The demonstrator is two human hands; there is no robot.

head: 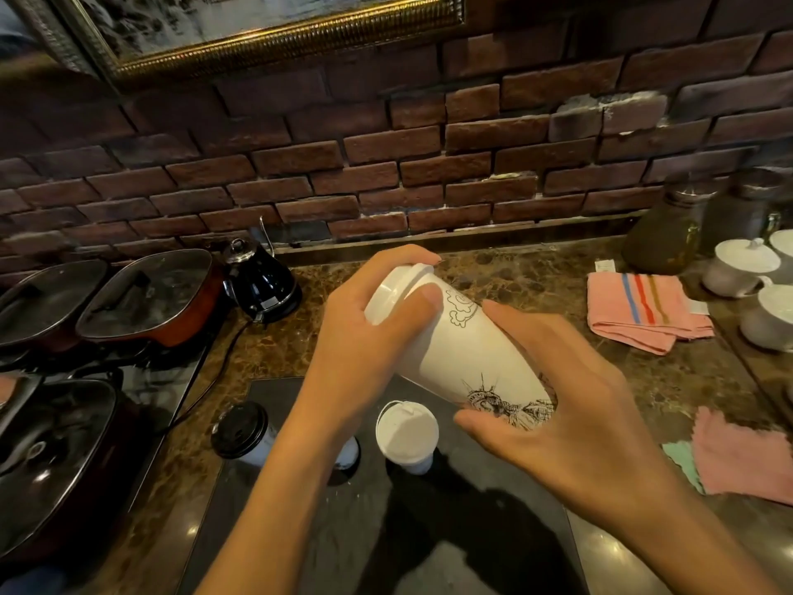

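One tilted paper cup (pixel 463 354), left grip (pixel 369 319) curled on lid (pixel 394 289), right grip (pixel 570 405) round base, small cup (pixel 348 453) half-hidden behind wrist (pixel 330 423)

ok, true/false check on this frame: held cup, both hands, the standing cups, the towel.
1. The printed cup is held tilted, not upright. True.
2. The left hand grips the cup's top end. True.
3. The right hand lies flat on the counter. False: it holds the cup's base end, up off the counter.
4. Every standing cup in view has a black lid. False: there is a black-lidded cup, but beside it stands a white-lidded cup.
5. The striped pink towel lies to the right of the held cup. True.
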